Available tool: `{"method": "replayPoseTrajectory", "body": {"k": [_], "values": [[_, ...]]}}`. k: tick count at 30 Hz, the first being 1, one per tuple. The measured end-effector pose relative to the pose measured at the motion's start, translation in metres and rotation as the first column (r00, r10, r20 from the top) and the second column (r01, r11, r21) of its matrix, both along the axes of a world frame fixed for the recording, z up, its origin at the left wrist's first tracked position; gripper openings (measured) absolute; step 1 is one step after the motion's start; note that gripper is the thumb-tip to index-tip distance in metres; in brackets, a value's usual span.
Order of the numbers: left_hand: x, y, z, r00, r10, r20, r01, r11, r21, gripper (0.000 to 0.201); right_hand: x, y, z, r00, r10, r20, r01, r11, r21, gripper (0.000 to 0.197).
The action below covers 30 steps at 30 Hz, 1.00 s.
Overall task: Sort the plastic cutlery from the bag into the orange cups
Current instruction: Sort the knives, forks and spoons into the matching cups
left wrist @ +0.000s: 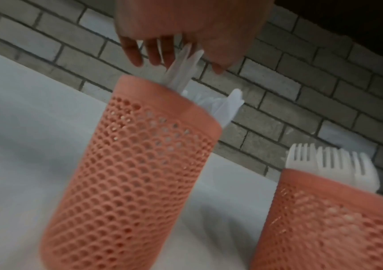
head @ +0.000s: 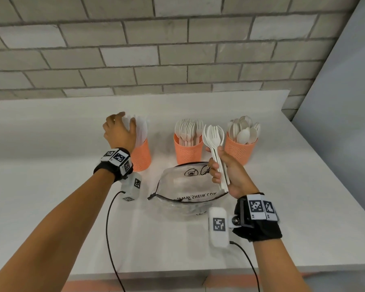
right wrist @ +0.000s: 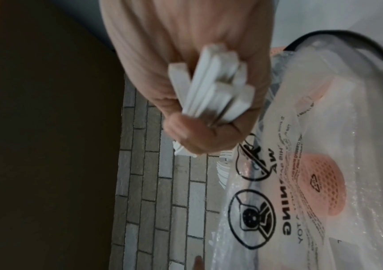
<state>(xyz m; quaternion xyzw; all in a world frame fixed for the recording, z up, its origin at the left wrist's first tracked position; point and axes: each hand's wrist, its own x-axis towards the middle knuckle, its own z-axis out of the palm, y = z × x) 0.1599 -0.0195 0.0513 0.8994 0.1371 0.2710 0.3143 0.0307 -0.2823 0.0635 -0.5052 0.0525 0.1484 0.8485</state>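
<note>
Head view: three orange cups, round and perforated like mesh, stand in a row on a smooth white desk (head: 51, 186) before a grey brick wall (head: 177, 49). Left hand (head: 119, 131) has its grip loosely apart over the white knives (left wrist: 181, 69) in the left cup (head: 141, 157). Right hand (head: 230, 173) has its grip clamped on a bundle of flat-handled white forks (head: 214, 135), above the clear crinkled bag (head: 183, 186). Middle cup (head: 187, 153) holds forks, right cup (head: 240, 150) holds spoons (head: 243, 129).
</note>
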Motion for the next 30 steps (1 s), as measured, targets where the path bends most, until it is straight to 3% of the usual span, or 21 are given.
{"method": "replayPoseTrajectory", "body": {"k": [3,6,8,10,14,17,20,25,30], "values": [[-0.011,-0.012,0.023,0.995,0.041,0.093,-0.037,0.998,-0.049,0.051,-0.002,0.000,0.002,0.997,-0.048,0.054,0.052,0.994,-0.093,0.032],[-0.029,-0.035,0.051,0.957,-0.125,0.261,0.178,0.965,-0.191,0.038,-0.004,0.003,0.004,0.983,-0.110,0.145,0.140,0.967,-0.214,0.029],[-0.048,-0.057,0.069,0.917,-0.303,0.259,0.381,0.858,-0.346,0.028,-0.006,0.006,0.006,0.965,-0.137,0.222,0.201,0.934,-0.296,0.019],[-0.069,-0.082,0.079,0.857,-0.496,0.139,0.489,0.701,-0.518,0.021,-0.009,0.008,0.008,0.946,-0.163,0.281,0.258,0.903,-0.344,0.016],[-0.099,-0.126,0.070,0.707,-0.704,-0.061,0.443,0.509,-0.738,0.016,-0.015,0.010,0.008,0.895,-0.188,0.405,0.337,0.879,-0.336,0.017],[-0.108,-0.146,0.055,0.651,-0.754,-0.087,0.437,0.466,-0.769,0.031,-0.021,0.010,0.008,0.871,-0.172,0.460,0.346,0.880,-0.325,0.019],[-0.118,-0.160,0.051,0.620,-0.784,-0.017,0.511,0.420,-0.749,0.026,-0.026,0.009,0.007,0.874,-0.166,0.456,0.331,0.890,-0.312,0.017],[-0.129,-0.172,0.051,0.647,-0.761,0.039,0.577,0.456,-0.677,0.030,-0.030,0.004,0.004,0.901,-0.219,0.375,0.315,0.924,-0.218,0.019],[-0.134,-0.175,0.046,0.706,-0.707,0.046,0.499,0.450,-0.741,0.033,-0.030,0.003,0.003,0.896,-0.250,0.368,0.334,0.925,-0.183,0.028]]}}
